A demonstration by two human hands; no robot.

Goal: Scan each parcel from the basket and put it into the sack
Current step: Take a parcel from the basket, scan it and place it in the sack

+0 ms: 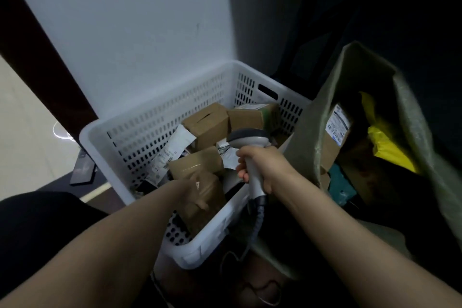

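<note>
**Smeared left hand, unreadable print, sack cut by the frame edge**

The left hand [197, 191] blurs into the brown parcel [208, 197] beneath it, so its fingers cannot be told apart; it is perhaps gripping the parcel. Just beyond that hand, the print on the white label [166, 155] is too small to read. So is the print on the box [336, 130] in the sack [322, 117], right of the right hand [266, 169]. The sack's far side is motion-blurred and runs off the frame. Below the right hand, the cable [257, 222] of the scanner [246, 137] sinks into shadow.
</note>
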